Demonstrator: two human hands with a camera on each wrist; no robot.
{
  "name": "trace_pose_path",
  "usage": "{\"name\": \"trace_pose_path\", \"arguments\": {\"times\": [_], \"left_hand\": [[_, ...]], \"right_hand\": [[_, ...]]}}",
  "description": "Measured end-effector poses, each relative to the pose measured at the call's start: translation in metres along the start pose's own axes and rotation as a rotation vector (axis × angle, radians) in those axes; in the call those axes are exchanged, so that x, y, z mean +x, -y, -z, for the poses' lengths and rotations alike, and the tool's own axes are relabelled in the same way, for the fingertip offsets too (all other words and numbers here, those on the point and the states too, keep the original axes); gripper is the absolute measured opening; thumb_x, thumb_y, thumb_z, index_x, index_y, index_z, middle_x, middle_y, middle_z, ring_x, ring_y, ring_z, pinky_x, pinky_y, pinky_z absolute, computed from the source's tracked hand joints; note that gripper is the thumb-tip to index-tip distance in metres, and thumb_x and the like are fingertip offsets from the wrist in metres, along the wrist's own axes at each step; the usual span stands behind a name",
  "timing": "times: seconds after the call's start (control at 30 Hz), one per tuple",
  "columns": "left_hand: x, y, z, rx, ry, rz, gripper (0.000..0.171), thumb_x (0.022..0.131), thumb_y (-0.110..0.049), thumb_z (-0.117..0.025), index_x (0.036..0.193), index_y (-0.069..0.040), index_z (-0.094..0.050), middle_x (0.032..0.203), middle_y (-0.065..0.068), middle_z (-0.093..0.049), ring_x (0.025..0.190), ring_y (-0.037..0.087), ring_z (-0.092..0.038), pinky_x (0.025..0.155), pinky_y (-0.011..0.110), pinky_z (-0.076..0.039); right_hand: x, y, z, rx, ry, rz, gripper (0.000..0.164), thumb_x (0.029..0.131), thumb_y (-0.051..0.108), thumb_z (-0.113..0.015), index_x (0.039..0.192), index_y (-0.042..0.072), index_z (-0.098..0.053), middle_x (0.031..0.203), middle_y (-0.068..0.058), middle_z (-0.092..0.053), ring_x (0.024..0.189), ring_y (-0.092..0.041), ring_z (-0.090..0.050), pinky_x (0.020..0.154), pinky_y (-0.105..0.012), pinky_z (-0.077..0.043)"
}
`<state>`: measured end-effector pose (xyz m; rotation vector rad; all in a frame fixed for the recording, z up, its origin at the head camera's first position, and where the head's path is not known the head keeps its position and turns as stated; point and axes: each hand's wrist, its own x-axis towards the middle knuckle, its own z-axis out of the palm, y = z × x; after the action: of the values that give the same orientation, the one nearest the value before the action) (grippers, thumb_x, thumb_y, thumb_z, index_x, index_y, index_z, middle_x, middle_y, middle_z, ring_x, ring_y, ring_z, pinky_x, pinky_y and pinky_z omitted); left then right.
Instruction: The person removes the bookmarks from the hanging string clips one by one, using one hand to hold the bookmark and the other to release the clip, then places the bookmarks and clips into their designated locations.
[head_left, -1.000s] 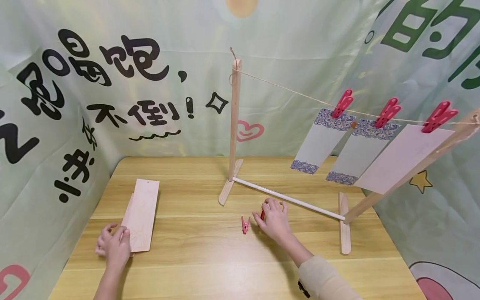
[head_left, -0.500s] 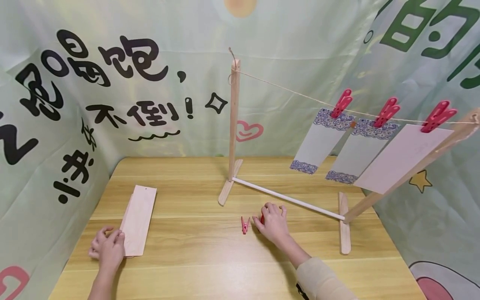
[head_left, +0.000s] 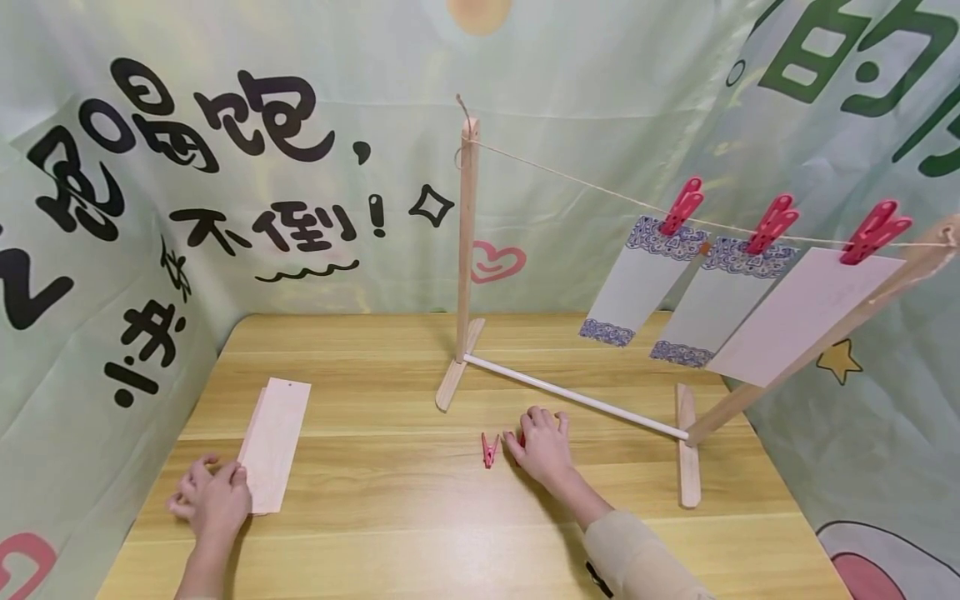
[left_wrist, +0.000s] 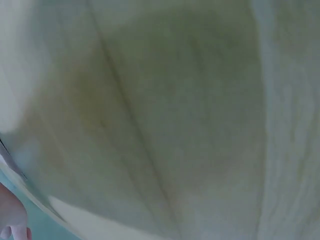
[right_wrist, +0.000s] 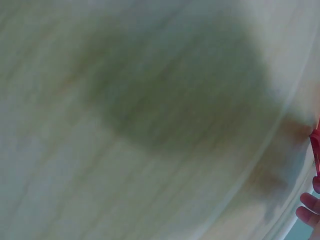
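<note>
Two pale, long cards lie stacked on the left of the table, the upper one with a small hole near its far end. My left hand is at their near left edge, with its thumb and a fingertip at the edge. My right hand rests low over the tabletop, gripping a red clothespin that its fingers mostly hide in the head view. Just left of that hand lies another small red clothespin. The left wrist view shows mostly blurred tabletop.
A wooden stand has a left post, a white bottom rod and a right post. Its string carries three hanging cards, each under a red clothespin. Printed cloth encloses the table.
My left hand has drawn the pale cards a little left and toward me, and they now overlap more closely. The right hand has stayed nearly in place over its clothespin.
</note>
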<state>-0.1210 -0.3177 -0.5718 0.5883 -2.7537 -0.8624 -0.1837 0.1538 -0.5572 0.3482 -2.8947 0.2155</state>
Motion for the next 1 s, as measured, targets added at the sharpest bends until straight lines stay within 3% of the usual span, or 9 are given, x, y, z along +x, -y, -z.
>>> {"name": "trace_pose_path", "arguments": {"times": [0.33,0.57,1.0], "left_hand": [[0.004,-0.001,0.002,0.165,0.103,0.02,0.027,0.095,-0.013,-0.034,0.106,0.004,-0.051,0.127,0.03,-0.019,0.12,0.053,-0.009,0.09,0.067,0.009],[0.005,0.001,0.0,0.234,0.105,-0.012,0.027,0.094,-0.012,-0.036,0.106,0.005,-0.051,0.126,0.032,-0.02,0.119,0.054,-0.011,0.09,0.068,0.005],[0.006,0.001,-0.002,0.306,0.133,-0.01,0.029,0.091,-0.012,-0.034,0.107,0.005,-0.051,0.127,0.032,-0.018,0.122,0.053,-0.007,0.092,0.068,0.009]], "right_hand": [[-0.001,0.001,-0.013,-0.05,0.044,-0.018,0.039,0.088,0.046,-0.049,0.081,0.009,-0.058,0.108,-0.009,-0.054,0.109,-0.026,-0.045,0.096,-0.052,-0.026],[0.001,0.005,-0.015,-0.072,0.059,-0.027,0.04,0.087,0.048,-0.049,0.078,0.01,-0.057,0.112,-0.01,-0.052,0.113,-0.027,-0.043,0.096,-0.051,-0.025],[0.004,0.014,-0.009,-0.126,0.134,-0.085,0.05,0.087,0.051,-0.048,0.094,0.003,-0.063,0.111,-0.01,-0.05,0.113,-0.028,-0.039,0.098,-0.051,-0.023]]}}
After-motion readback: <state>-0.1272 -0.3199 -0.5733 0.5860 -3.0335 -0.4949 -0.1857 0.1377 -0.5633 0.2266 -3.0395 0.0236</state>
